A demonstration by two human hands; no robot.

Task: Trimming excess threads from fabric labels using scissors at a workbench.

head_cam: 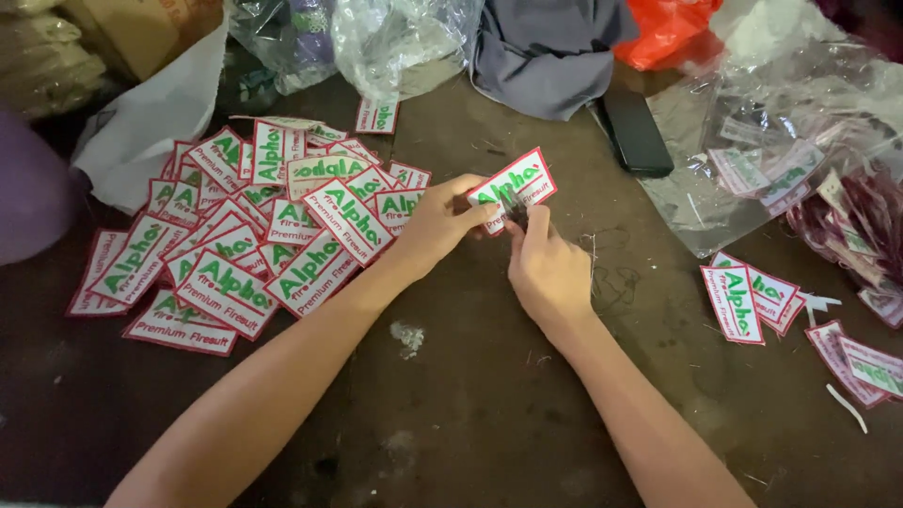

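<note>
My left hand [435, 224] holds a white rectangular embroidered patch [520, 182] with a red border and green lettering by its left end, just above the table. My right hand [546, 265] is closed around a small dark tool [514, 214] whose tip touches the patch's lower edge; the tool is mostly hidden by my fingers. A large heap of the same patches [245, 235] lies to the left of my left hand. A smaller group of patches [752, 296] lies to the right.
A black phone [636, 132] lies beyond the patch. Clear plastic bags [781, 141] with more labels sit at the right, a grey cloth [546, 52] and an orange bag [668, 28] at the back. Loose thread scraps [602, 268] lie on the dark brown table [470, 395].
</note>
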